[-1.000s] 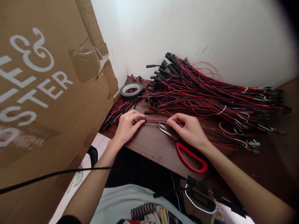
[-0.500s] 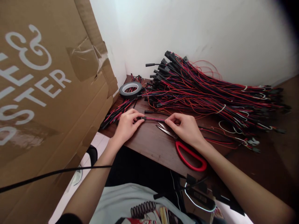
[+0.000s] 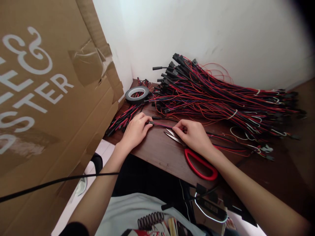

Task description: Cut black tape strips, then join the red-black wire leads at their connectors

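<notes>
My left hand (image 3: 138, 128) pinches the black connector end of a thin red-and-black wire harness (image 3: 162, 126). My right hand (image 3: 193, 132) is closed on the same harness a short way along, so the wires run nearly straight between my hands. From my right hand the wires appear to carry on to the right, but the hand hides part of them. Under and beside my right hand lie red-handled scissors (image 3: 201, 165), their blades apart and pointing left. Just behind the held wires rests another black plug on a cable (image 3: 157, 118).
A large heap of bundled wire harnesses (image 3: 209, 91) covers the table's back. A roll of black tape (image 3: 137, 94) sits over shorter wires (image 3: 120, 119) at the left. A tall cardboard box (image 3: 56, 98) stands along the left side, and a white wall (image 3: 197, 26) rises behind.
My left fingers have shifted slightly on the connector, and my right hand has moved a touch left along with the wires. The scissors and the heap stay put.
</notes>
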A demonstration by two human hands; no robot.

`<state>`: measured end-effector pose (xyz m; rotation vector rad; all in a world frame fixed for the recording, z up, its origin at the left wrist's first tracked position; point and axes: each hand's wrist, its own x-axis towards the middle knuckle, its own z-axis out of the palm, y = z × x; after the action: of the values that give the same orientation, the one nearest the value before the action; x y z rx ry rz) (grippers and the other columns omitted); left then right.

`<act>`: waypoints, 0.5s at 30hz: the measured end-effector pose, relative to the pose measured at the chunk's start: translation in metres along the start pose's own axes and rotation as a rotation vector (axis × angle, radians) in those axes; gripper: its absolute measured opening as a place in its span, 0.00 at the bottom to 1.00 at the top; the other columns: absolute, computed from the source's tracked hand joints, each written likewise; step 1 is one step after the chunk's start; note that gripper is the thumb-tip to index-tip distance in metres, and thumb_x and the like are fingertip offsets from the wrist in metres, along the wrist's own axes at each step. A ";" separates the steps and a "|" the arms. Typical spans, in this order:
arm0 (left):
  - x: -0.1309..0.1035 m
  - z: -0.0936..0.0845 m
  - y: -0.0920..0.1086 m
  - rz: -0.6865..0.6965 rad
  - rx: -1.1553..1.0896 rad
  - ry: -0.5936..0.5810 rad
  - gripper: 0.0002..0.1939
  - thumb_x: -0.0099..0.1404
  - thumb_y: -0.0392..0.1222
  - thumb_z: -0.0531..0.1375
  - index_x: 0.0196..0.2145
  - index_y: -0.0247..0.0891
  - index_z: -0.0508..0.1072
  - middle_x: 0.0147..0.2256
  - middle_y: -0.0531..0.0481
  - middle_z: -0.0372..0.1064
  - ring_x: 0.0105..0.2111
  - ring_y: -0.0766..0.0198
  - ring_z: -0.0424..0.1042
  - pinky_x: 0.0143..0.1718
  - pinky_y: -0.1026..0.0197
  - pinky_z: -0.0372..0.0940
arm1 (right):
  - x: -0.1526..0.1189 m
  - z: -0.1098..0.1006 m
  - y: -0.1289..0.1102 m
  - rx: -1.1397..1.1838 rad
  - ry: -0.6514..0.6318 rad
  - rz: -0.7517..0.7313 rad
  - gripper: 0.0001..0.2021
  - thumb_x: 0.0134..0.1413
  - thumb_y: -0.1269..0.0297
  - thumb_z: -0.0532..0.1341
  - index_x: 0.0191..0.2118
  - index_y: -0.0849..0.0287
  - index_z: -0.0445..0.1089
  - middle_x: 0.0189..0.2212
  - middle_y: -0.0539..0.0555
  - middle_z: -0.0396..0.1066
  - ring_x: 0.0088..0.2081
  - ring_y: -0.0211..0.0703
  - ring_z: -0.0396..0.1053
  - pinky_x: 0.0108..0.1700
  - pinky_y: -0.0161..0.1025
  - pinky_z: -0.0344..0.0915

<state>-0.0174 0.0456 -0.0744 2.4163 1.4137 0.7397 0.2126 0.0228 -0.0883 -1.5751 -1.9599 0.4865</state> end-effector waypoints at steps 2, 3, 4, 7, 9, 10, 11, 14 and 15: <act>0.002 -0.001 0.000 -0.005 0.029 -0.019 0.05 0.67 0.35 0.58 0.40 0.36 0.74 0.39 0.46 0.69 0.35 0.61 0.69 0.39 0.58 0.64 | 0.000 0.000 0.001 0.000 -0.001 -0.008 0.08 0.56 0.63 0.59 0.29 0.57 0.72 0.27 0.53 0.75 0.30 0.45 0.71 0.33 0.39 0.61; 0.003 -0.001 0.000 -0.003 0.042 -0.022 0.06 0.67 0.36 0.58 0.40 0.37 0.74 0.38 0.47 0.69 0.34 0.61 0.69 0.38 0.58 0.63 | 0.000 0.001 0.002 0.001 0.001 -0.012 0.08 0.56 0.63 0.59 0.29 0.57 0.72 0.27 0.54 0.75 0.30 0.45 0.71 0.33 0.39 0.61; 0.004 -0.001 0.000 0.000 0.051 -0.020 0.06 0.67 0.36 0.58 0.40 0.37 0.74 0.37 0.47 0.70 0.33 0.61 0.69 0.37 0.58 0.63 | 0.000 0.001 0.002 0.002 0.003 -0.015 0.08 0.56 0.63 0.59 0.29 0.57 0.72 0.27 0.54 0.75 0.30 0.45 0.71 0.34 0.39 0.61; 0.004 0.000 -0.001 0.000 0.052 0.000 0.06 0.67 0.37 0.59 0.40 0.38 0.75 0.34 0.49 0.69 0.30 0.63 0.68 0.34 0.60 0.62 | 0.000 0.001 0.002 0.001 0.007 -0.015 0.08 0.56 0.63 0.58 0.29 0.57 0.72 0.28 0.54 0.75 0.30 0.45 0.71 0.34 0.39 0.61; 0.003 0.000 0.001 -0.018 0.029 0.035 0.08 0.65 0.36 0.61 0.43 0.37 0.75 0.35 0.49 0.68 0.31 0.63 0.68 0.34 0.60 0.62 | 0.000 0.001 0.001 0.011 0.006 -0.006 0.08 0.56 0.63 0.58 0.29 0.57 0.72 0.28 0.54 0.76 0.30 0.45 0.71 0.34 0.39 0.61; 0.002 -0.001 0.003 -0.033 0.006 0.064 0.11 0.63 0.35 0.63 0.44 0.37 0.75 0.35 0.49 0.68 0.32 0.63 0.68 0.34 0.60 0.62 | 0.000 0.000 0.000 0.019 0.004 -0.003 0.08 0.56 0.63 0.58 0.29 0.58 0.72 0.28 0.55 0.76 0.30 0.46 0.71 0.33 0.39 0.61; 0.000 -0.001 0.007 -0.048 -0.027 0.101 0.13 0.62 0.34 0.64 0.45 0.37 0.75 0.36 0.49 0.67 0.32 0.63 0.68 0.34 0.61 0.62 | 0.000 0.000 -0.001 0.031 0.003 -0.002 0.08 0.56 0.63 0.58 0.29 0.58 0.73 0.28 0.55 0.76 0.30 0.46 0.72 0.33 0.39 0.61; -0.006 -0.005 0.025 -0.102 -0.234 0.224 0.09 0.60 0.34 0.64 0.41 0.35 0.77 0.32 0.51 0.67 0.28 0.67 0.63 0.32 0.62 0.60 | 0.000 -0.002 -0.002 0.089 0.018 0.000 0.09 0.56 0.63 0.59 0.29 0.58 0.73 0.27 0.54 0.76 0.30 0.45 0.72 0.33 0.39 0.62; -0.009 -0.006 0.033 -0.135 -0.353 0.249 0.05 0.61 0.36 0.63 0.37 0.35 0.77 0.29 0.52 0.67 0.25 0.69 0.61 0.30 0.63 0.59 | 0.000 -0.002 -0.003 0.115 0.031 0.007 0.09 0.55 0.62 0.59 0.29 0.58 0.73 0.27 0.54 0.76 0.29 0.44 0.72 0.33 0.39 0.62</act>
<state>0.0001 0.0210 -0.0568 1.9948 1.3765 1.1773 0.2122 0.0220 -0.0850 -1.5089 -1.8696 0.5641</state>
